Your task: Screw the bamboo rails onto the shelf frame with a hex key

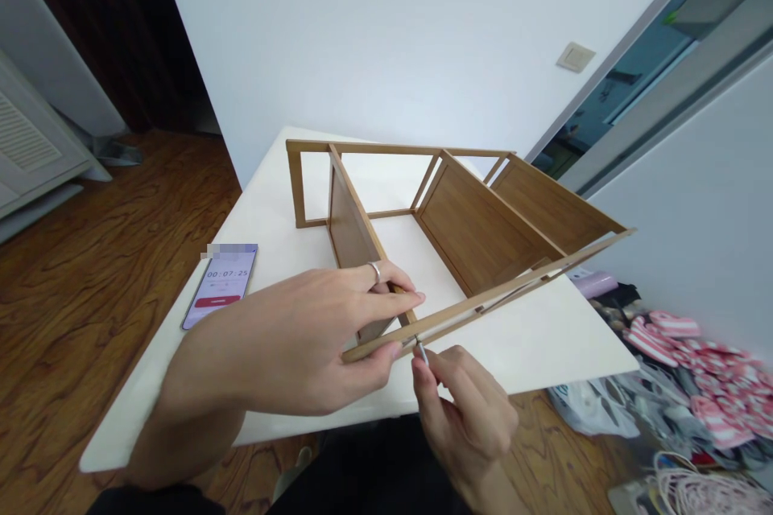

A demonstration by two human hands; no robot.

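A brown wooden shelf frame [483, 233] with several panels lies on its side on the white table. My left hand [307, 338], a ring on one finger, is closed around the corner where a shelf panel [353, 221] meets the near rail. Its thumb lies under the rail and its fingers over it. Pinched in my right hand [465, 410] is a thin silver metal tool [422, 351], maybe a hex key. The tool's tip meets the outer side of the near rail, close to my left thumb; the fastener itself is too small to make out.
The white table [525, 346] stands against a wall. A phone [222, 283] showing a timer lies at its left side. Plastic bags [595, 402], pink striped cloth [713, 370] and a coiled cord [706, 491] are on the floor at right.
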